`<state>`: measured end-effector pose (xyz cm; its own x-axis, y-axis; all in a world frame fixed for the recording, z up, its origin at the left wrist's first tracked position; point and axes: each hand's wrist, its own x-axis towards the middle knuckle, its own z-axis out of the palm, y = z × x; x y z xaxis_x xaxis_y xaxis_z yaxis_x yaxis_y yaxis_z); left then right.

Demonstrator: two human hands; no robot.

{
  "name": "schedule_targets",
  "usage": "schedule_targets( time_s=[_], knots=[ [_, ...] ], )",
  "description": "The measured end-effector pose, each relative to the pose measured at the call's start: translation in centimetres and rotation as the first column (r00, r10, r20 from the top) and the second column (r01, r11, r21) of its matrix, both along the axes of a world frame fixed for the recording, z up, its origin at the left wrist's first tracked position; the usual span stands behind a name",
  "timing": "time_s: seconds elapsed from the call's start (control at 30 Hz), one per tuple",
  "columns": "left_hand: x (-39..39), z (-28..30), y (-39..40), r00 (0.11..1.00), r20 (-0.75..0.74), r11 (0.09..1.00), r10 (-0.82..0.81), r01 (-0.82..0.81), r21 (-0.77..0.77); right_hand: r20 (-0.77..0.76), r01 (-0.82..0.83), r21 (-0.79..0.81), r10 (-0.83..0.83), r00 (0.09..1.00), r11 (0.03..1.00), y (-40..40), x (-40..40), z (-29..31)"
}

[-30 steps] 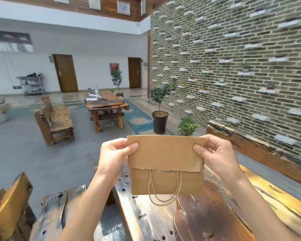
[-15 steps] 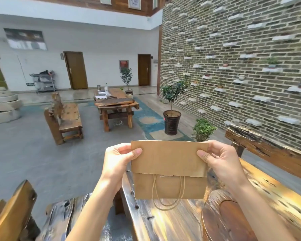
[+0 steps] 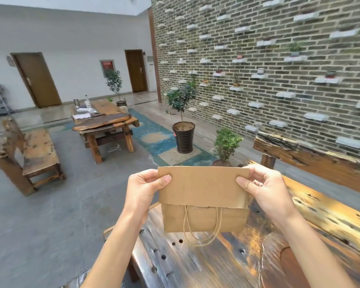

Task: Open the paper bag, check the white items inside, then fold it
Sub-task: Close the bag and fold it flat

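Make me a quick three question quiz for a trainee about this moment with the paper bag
1. True or false: the paper bag lies flat on the wooden table, untouched.
2. What hangs below the bag's folded part? A) twine handles B) a ribbon C) a price tag
3. Fill in: the left hand and right hand pinch the bag's upper ____.

Key: 1 false, both hands hold it up. 2 A, the twine handles. 3 corners. No white items show in this view.
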<state>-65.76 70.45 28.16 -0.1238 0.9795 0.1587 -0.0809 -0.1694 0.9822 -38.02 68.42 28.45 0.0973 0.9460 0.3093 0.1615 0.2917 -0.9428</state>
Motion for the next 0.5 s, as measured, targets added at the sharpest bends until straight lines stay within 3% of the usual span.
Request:
schedule_targets(
  time_s=[0.33, 0.5],
  knots=[
    [0.7, -4.4, 13.5, 0.977, -0.016, 0.971, -0.215, 0.212, -0.113, 0.203, 0.167, -0.116, -0.141, 0.969, 0.979, 6.3, 1.0, -3.0],
    [0.3, -7.5, 20.9, 0.935, -0.036, 0.926, -0.353, 0.343, -0.157, 0.361, 0.335, -0.150, -0.264, 0.894, 0.930, 9.6, -1.4, -4.3]
  ],
)
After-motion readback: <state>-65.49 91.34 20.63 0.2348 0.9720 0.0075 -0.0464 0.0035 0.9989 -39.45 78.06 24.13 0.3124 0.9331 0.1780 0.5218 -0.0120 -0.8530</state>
